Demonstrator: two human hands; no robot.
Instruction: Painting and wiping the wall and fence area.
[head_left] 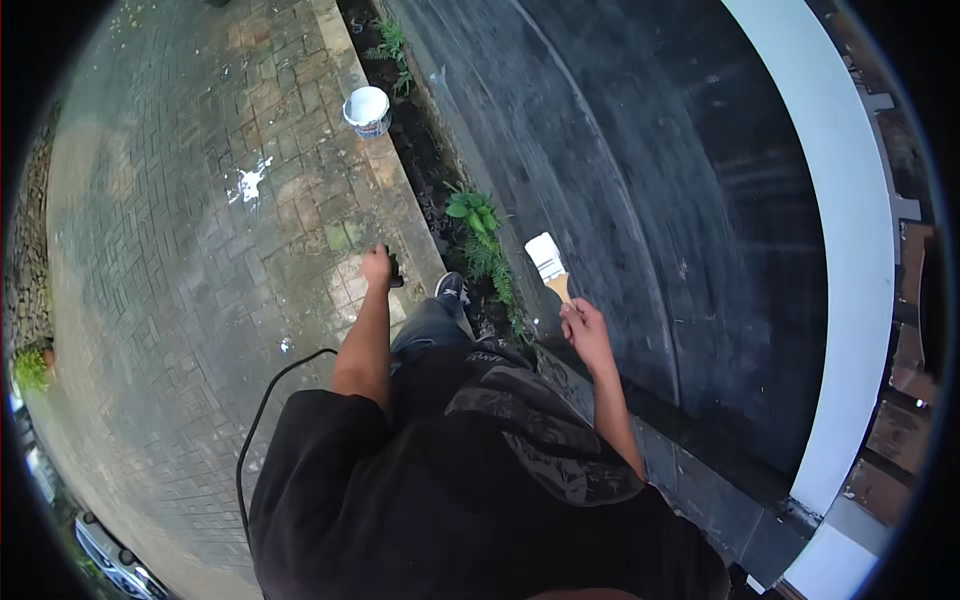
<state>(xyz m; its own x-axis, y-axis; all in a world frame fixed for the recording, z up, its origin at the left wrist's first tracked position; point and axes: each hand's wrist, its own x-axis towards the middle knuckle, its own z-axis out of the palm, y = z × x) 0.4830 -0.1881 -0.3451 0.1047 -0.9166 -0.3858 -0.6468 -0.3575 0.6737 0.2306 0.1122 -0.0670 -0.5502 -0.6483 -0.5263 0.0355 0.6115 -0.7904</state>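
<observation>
In my right hand (585,325) is the wooden handle of a flat paintbrush (546,257). Its bristles are coated white and point away from me, in front of the dark wall (640,220); whether they touch it I cannot tell. My left hand (376,266) is curled closed over the paving at my left side. Its palm is turned out of sight, so anything inside it is hidden. Right beside it shows a dark shape, perhaps my shoe. A white paint bucket (368,110) stands farther ahead on the concrete kerb (395,185).
Between kerb and wall runs a soil strip with green plants (475,215) and ferns. White paint is splashed on the brick paving (180,260). A black cable (250,430) curves at my left. One shoe (451,288) is by the kerb's edge. A white band (850,230) borders the wall.
</observation>
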